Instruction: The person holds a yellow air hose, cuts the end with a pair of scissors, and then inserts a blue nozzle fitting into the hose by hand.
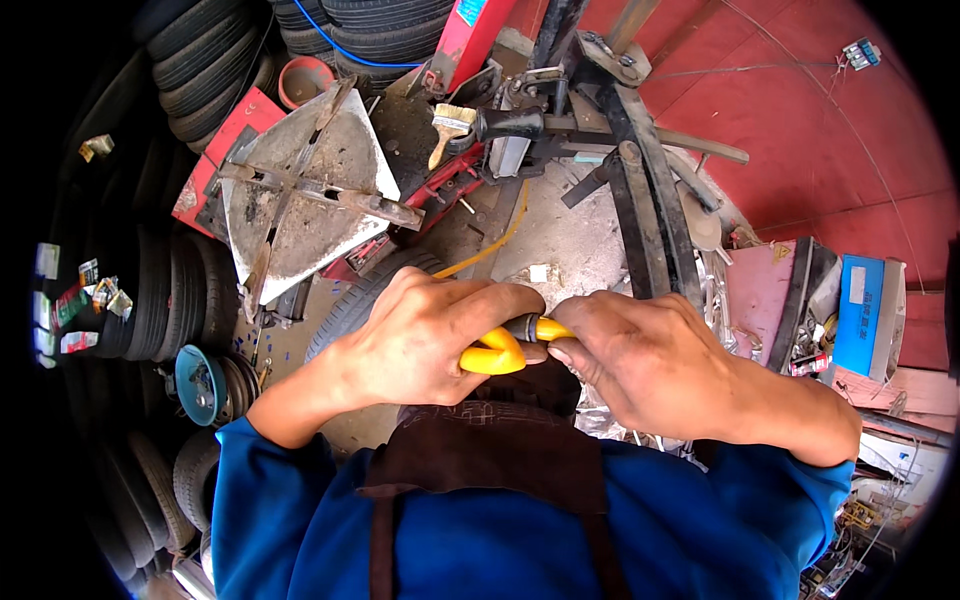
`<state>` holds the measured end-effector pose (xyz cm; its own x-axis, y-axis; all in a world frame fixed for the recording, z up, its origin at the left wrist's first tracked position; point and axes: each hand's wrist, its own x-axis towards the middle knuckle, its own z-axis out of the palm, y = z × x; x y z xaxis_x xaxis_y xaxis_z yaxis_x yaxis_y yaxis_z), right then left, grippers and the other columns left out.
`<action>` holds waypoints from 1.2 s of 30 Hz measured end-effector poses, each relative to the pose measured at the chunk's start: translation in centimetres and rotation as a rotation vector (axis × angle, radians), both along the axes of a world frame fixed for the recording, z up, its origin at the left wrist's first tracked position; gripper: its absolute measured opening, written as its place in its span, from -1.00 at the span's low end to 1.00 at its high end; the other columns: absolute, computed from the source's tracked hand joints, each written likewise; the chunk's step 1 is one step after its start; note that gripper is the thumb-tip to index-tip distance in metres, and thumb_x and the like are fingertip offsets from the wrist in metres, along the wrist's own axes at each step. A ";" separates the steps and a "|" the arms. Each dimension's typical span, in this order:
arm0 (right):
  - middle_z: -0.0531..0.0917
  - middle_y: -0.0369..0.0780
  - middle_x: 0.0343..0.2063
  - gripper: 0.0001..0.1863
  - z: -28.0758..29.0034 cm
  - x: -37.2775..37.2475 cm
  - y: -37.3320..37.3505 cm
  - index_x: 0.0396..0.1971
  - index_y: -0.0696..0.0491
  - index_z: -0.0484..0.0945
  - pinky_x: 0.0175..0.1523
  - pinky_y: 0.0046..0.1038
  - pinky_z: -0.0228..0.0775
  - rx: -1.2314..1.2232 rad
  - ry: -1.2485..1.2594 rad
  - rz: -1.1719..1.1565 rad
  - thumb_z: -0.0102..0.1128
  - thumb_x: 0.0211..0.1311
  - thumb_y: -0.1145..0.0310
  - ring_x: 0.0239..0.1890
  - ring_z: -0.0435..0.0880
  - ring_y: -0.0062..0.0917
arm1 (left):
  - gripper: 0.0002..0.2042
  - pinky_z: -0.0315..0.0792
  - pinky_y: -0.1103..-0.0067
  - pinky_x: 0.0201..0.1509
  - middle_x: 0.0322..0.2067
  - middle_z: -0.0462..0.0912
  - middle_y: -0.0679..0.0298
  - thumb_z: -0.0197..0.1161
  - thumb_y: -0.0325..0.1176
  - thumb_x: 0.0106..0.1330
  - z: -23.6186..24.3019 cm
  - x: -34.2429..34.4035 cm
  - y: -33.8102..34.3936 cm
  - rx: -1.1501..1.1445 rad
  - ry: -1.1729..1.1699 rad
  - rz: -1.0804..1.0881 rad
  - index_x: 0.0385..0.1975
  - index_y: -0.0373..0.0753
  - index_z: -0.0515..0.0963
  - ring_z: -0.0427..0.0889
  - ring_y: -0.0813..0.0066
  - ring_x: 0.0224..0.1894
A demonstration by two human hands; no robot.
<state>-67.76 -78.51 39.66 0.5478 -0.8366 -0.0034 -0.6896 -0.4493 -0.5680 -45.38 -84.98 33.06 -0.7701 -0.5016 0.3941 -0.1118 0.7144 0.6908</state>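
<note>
In front of my apron, my left hand (435,325) is closed around a bent piece of yellow hose (495,354), whose loop sticks out below the fingers. A short dark collar (521,326) on the hose shows between my two hands. My right hand (650,360) pinches the yellow part just right of that collar, with thumb and forefinger pressed together. The fingers hide most of the joint, so I cannot tell how the parts fit together. Beyond my left hand, a thinner yellow stretch runs away over the floor.
A tyre changer with a square turntable (300,190) stands at the far left, a brush (450,130) lying beside it. Black metal arms (650,200) rise ahead. Stacked tyres (200,60) line the left, near a blue bowl (200,385). A blue box (865,315) is at right.
</note>
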 end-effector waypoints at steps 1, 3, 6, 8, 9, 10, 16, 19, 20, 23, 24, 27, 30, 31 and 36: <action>0.57 -0.01 -0.54 -0.80 0.0 -0.1 0.0 -0.42 0.19 0.39 -0.48 -0.14 0.43 0.003 -0.014 -0.010 0.18 0.31 0.41 -0.52 0.61 -0.06 | -0.63 0.50 0.47 -0.48 -0.39 0.69 0.16 0.54 -0.39 0.02 0.1 0.0 -0.1 0.010 0.004 -0.011 -0.18 -0.31 0.59 0.69 0.22 -0.48; 0.57 -0.01 -0.54 -0.80 0.5 -0.3 0.2 -0.41 0.19 0.39 -0.47 -0.13 0.42 0.099 -0.028 -0.015 0.17 0.32 0.40 -0.51 0.61 -0.04 | -0.63 0.50 0.44 -0.46 -0.38 0.69 0.14 0.53 -0.39 0.03 0.2 0.1 0.0 0.050 0.000 -0.037 -0.17 -0.31 0.59 0.68 0.19 -0.46; 0.57 0.02 -0.55 -0.78 1.2 -0.6 0.2 -0.41 0.20 0.39 -0.43 -0.09 0.40 0.269 -0.068 -0.036 0.15 0.35 0.37 -0.49 0.60 0.00 | -0.63 0.50 0.41 -0.45 -0.38 0.68 0.11 0.52 -0.40 0.04 0.2 0.2 0.4 0.153 -0.019 -0.085 -0.15 -0.31 0.58 0.67 0.15 -0.46; 0.56 0.04 -0.58 -0.75 1.4 -0.7 0.0 -0.40 0.21 0.40 -0.39 -0.06 0.39 0.400 -0.066 -0.022 0.12 0.37 0.33 -0.48 0.60 0.03 | -0.63 0.49 0.40 -0.45 -0.40 0.67 0.10 0.51 -0.39 0.06 -0.3 0.5 0.8 0.238 -0.026 -0.121 -0.14 -0.31 0.57 0.66 0.13 -0.47; 0.56 0.05 -0.60 -0.74 1.4 -1.0 -0.1 -0.40 0.21 0.40 -0.37 -0.04 0.39 0.471 -0.048 -0.019 0.10 0.39 0.31 -0.47 0.59 0.04 | -0.63 0.49 0.40 -0.45 -0.41 0.66 0.11 0.50 -0.40 0.07 -0.5 0.3 0.8 0.268 -0.054 -0.157 -0.14 -0.31 0.57 0.66 0.13 -0.47; 0.55 0.06 -0.62 -0.72 1.2 -1.3 -0.1 -0.40 0.21 0.40 -0.35 -0.03 0.39 0.543 -0.030 -0.015 0.08 0.40 0.28 -0.47 0.59 0.06 | -0.64 0.50 0.40 -0.45 -0.42 0.66 0.12 0.49 -0.40 0.08 -0.6 0.1 0.9 0.298 -0.083 -0.192 -0.13 -0.31 0.57 0.66 0.14 -0.48; 0.53 0.08 -0.69 -0.69 -2.6 0.1 5.9 -0.37 0.24 0.41 -0.46 -0.05 0.45 0.768 -0.069 0.104 0.01 0.42 0.26 -0.54 0.62 0.01 | -0.63 0.51 0.36 -0.46 -0.50 0.66 0.13 0.42 -0.28 0.14 -2.8 1.7 7.6 0.516 -0.199 -0.271 -0.09 -0.27 0.56 0.68 0.10 -0.47; 0.58 -0.01 -0.64 -0.78 -4.1 0.4 7.0 -0.34 0.26 0.40 -0.52 -0.15 0.49 0.590 0.038 0.154 0.06 0.29 0.37 -0.64 0.62 -0.10 | -0.68 0.49 0.37 -0.48 -0.50 0.66 0.13 0.42 -0.28 0.16 -4.2 1.5 7.4 0.611 -0.208 -0.303 -0.15 -0.29 0.57 0.67 0.11 -0.48; 0.59 -0.03 -0.63 -0.80 -4.5 0.5 7.4 -0.33 0.26 0.40 -0.52 -0.17 0.50 0.537 0.080 0.175 0.07 0.25 0.39 -0.66 0.62 -0.12 | -0.68 0.48 0.37 -0.50 -0.50 0.66 0.13 0.42 -0.29 0.17 -4.9 1.5 7.7 0.639 -0.219 -0.341 -0.15 -0.30 0.57 0.66 0.11 -0.50; 0.52 -0.18 -0.68 -0.78 -4.6 0.7 7.7 -0.36 0.25 0.46 -0.70 -0.32 0.39 0.269 0.161 0.232 0.14 0.00 0.44 -0.74 0.59 -0.38 | -0.66 0.49 0.43 -0.47 -0.46 0.67 0.13 0.46 -0.40 0.13 -5.2 1.5 7.7 0.711 -0.176 -0.371 -0.13 -0.34 0.57 0.69 0.17 -0.46; 0.51 -0.21 -0.70 -0.78 -4.5 0.8 7.8 -0.38 0.24 0.47 -0.74 -0.35 0.36 0.169 0.175 0.205 0.15 -0.04 0.43 -0.76 0.58 -0.43 | -0.68 0.47 0.43 -0.49 -0.49 0.66 0.14 0.44 -0.40 0.14 -5.4 1.3 7.6 0.721 -0.128 -0.370 -0.13 -0.33 0.57 0.67 0.15 -0.48; 0.45 -0.27 -0.73 -0.80 -4.9 0.8 7.2 -0.44 0.23 0.51 -0.80 -0.43 0.30 -0.072 0.188 0.190 0.17 -0.08 0.42 -0.78 0.54 -0.55 | -0.72 0.42 0.41 -0.54 -0.54 0.62 0.14 0.41 -0.39 0.18 -6.1 1.0 7.5 0.750 -0.014 -0.354 -0.16 -0.30 0.56 0.63 0.11 -0.53; 0.44 -0.29 -0.74 -0.83 -5.4 0.9 6.4 -0.49 0.21 0.51 -0.79 -0.44 0.30 -0.142 0.237 0.277 0.17 -0.09 0.41 -0.78 0.53 -0.57 | -0.72 0.42 0.41 -0.54 -0.54 0.62 0.14 0.42 -0.40 0.17 -6.8 1.2 8.2 0.754 0.035 -0.297 -0.16 -0.30 0.56 0.63 0.11 -0.53; 0.46 -0.27 -0.74 -0.82 -5.8 1.0 6.3 -0.48 0.21 0.50 -0.78 -0.43 0.31 -0.089 0.206 0.288 0.17 -0.06 0.41 -0.78 0.54 -0.53 | -0.72 0.42 0.41 -0.54 -0.53 0.63 0.14 0.42 -0.40 0.16 -7.0 1.3 8.6 0.749 0.047 -0.269 -0.16 -0.30 0.56 0.63 0.11 -0.53; 0.56 -0.13 -0.69 -0.81 -5.8 0.7 5.6 -0.39 0.23 0.44 -0.72 -0.33 0.37 0.329 0.073 0.290 0.10 0.15 0.38 -0.74 0.61 -0.30 | -0.69 0.46 0.42 -0.51 -0.50 0.65 0.13 0.44 -0.42 0.12 -6.6 1.3 7.5 0.731 0.015 -0.279 -0.16 -0.33 0.57 0.66 0.12 -0.50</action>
